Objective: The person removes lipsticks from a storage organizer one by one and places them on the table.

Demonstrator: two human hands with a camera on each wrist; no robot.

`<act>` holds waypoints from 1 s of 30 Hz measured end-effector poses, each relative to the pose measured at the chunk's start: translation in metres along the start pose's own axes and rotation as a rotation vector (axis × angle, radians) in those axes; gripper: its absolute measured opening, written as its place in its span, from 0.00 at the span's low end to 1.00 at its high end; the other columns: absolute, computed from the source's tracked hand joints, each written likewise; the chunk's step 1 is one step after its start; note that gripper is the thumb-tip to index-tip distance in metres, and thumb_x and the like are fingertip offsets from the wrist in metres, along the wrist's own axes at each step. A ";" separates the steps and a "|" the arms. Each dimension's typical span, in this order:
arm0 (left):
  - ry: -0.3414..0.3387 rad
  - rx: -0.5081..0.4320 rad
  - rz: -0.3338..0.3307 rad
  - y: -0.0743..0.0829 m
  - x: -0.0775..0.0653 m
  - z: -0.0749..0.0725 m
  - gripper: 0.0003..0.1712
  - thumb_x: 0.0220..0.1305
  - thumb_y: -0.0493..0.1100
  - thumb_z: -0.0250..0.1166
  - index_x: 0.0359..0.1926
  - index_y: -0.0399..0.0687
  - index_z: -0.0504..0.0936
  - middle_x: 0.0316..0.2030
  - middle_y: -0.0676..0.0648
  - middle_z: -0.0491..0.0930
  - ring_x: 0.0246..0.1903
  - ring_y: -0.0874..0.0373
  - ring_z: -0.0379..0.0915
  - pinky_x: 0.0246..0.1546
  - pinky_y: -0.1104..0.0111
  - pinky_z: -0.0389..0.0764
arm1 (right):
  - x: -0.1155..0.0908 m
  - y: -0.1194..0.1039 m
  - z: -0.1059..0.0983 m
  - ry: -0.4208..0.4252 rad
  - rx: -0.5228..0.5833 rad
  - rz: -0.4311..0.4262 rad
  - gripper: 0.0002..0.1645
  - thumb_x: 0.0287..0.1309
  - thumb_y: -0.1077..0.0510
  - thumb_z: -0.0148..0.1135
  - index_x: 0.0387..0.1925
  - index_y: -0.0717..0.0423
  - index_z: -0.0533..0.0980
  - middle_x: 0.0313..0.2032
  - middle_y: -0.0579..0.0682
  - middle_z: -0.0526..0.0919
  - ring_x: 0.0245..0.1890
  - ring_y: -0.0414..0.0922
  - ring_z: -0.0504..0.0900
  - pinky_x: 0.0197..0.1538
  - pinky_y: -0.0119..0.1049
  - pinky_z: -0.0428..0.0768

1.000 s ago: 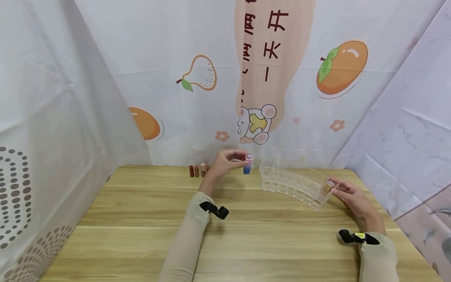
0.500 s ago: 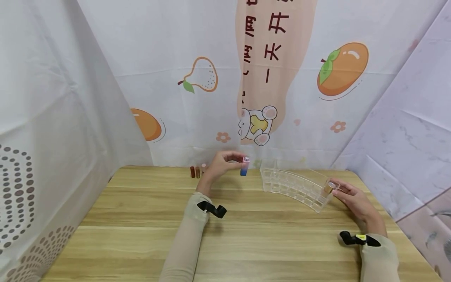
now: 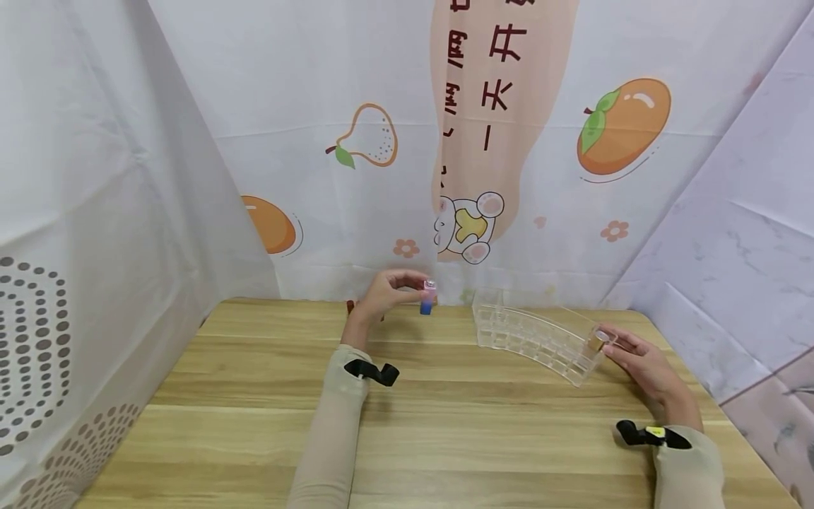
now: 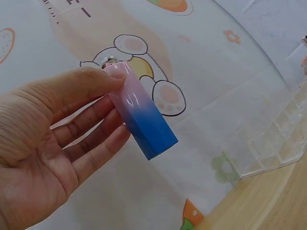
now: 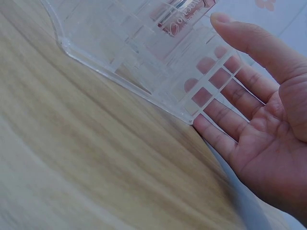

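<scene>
Between the thumb and fingers of my left hand (image 3: 380,292), a lipstick tube (image 4: 141,120) is pinched near its top. Its case fades from pink to blue, with a shiny silvery knob on the upper end. It is held up at the back of the table, left of a clear curved lipstick organizer (image 3: 528,338). My right hand (image 3: 645,357) touches the organizer's right end; in the right wrist view its straight fingers (image 5: 223,117) lie along the end wall, the thumb apart. One tube with lettering (image 5: 184,17) stands in the compartment at that end.
A dark red tube (image 3: 350,306) shows at the back left, mostly hidden behind the left wrist. The wooden table (image 3: 483,438) meets a printed cloth (image 3: 356,226) at the back. Cloth also hangs on the left and right sides.
My left hand has moved left with the lipstick tube, away from the organizer, and now covers most of the small tubes behind it. The right hand stays at the organizer's end.
</scene>
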State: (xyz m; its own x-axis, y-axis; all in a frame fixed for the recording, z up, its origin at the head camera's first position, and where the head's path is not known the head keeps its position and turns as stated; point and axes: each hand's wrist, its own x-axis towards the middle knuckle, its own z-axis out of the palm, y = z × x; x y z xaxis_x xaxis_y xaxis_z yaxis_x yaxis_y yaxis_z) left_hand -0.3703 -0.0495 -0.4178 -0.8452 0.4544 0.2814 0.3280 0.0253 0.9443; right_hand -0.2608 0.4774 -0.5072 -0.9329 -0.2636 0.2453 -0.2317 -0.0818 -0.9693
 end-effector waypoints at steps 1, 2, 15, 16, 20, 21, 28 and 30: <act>0.003 0.001 -0.003 0.000 -0.001 -0.002 0.18 0.59 0.36 0.75 0.51 0.39 0.86 0.42 0.52 0.87 0.45 0.58 0.82 0.50 0.69 0.83 | 0.000 0.000 0.000 0.001 -0.002 0.003 0.31 0.71 0.77 0.46 0.69 0.55 0.72 0.60 0.34 0.82 0.59 0.27 0.79 0.56 0.21 0.79; 0.007 0.001 -0.005 -0.001 -0.001 -0.004 0.18 0.59 0.36 0.75 0.51 0.40 0.86 0.42 0.52 0.87 0.45 0.58 0.82 0.50 0.69 0.83 | 0.000 0.000 0.000 -0.001 -0.004 0.006 0.31 0.71 0.77 0.46 0.69 0.55 0.72 0.60 0.34 0.82 0.59 0.27 0.78 0.57 0.21 0.79; 0.074 0.020 -0.098 0.003 -0.012 -0.028 0.18 0.58 0.44 0.77 0.49 0.46 0.88 0.43 0.51 0.87 0.44 0.57 0.80 0.34 0.70 0.79 | 0.000 0.000 -0.001 -0.020 0.000 -0.002 0.32 0.71 0.77 0.45 0.70 0.53 0.71 0.62 0.34 0.81 0.59 0.27 0.78 0.57 0.20 0.78; 0.078 0.022 -0.103 0.003 -0.013 -0.029 0.18 0.58 0.44 0.77 0.49 0.46 0.88 0.42 0.51 0.87 0.44 0.58 0.80 0.34 0.69 0.79 | 0.000 0.000 -0.001 -0.019 0.001 -0.003 0.32 0.71 0.77 0.45 0.70 0.53 0.71 0.62 0.34 0.81 0.59 0.27 0.78 0.57 0.20 0.78; 0.095 0.019 -0.099 0.003 -0.016 -0.035 0.18 0.58 0.44 0.78 0.49 0.45 0.88 0.41 0.51 0.87 0.42 0.57 0.81 0.38 0.65 0.80 | 0.000 0.001 -0.001 -0.027 0.008 -0.009 0.33 0.71 0.78 0.44 0.69 0.52 0.72 0.62 0.35 0.81 0.59 0.27 0.78 0.57 0.20 0.78; 0.098 0.015 -0.095 0.003 -0.016 -0.036 0.18 0.58 0.43 0.77 0.49 0.45 0.88 0.41 0.51 0.87 0.42 0.57 0.81 0.41 0.64 0.81 | 0.000 0.001 -0.001 -0.028 0.012 -0.011 0.33 0.71 0.78 0.44 0.69 0.51 0.72 0.62 0.35 0.81 0.59 0.27 0.79 0.57 0.20 0.78; 0.125 -0.013 -0.071 0.006 -0.024 -0.046 0.18 0.60 0.41 0.76 0.50 0.42 0.86 0.41 0.54 0.87 0.43 0.58 0.81 0.46 0.67 0.82 | 0.001 0.001 -0.002 -0.041 0.033 -0.020 0.33 0.71 0.78 0.44 0.69 0.53 0.72 0.61 0.35 0.81 0.59 0.28 0.79 0.57 0.20 0.78; 0.131 -0.030 -0.056 0.006 -0.027 -0.050 0.17 0.60 0.40 0.75 0.50 0.41 0.86 0.40 0.54 0.87 0.40 0.59 0.81 0.42 0.66 0.83 | 0.001 0.002 -0.002 -0.041 0.024 -0.017 0.32 0.71 0.78 0.44 0.70 0.53 0.71 0.62 0.35 0.81 0.59 0.28 0.79 0.57 0.20 0.78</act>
State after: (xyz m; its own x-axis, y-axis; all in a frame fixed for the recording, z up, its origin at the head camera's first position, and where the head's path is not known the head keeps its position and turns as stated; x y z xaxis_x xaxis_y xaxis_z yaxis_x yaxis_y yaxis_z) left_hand -0.3669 -0.1056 -0.4111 -0.9103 0.3328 0.2461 0.2676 0.0196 0.9633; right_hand -0.2629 0.4793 -0.5086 -0.9165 -0.3015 0.2631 -0.2408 -0.1095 -0.9644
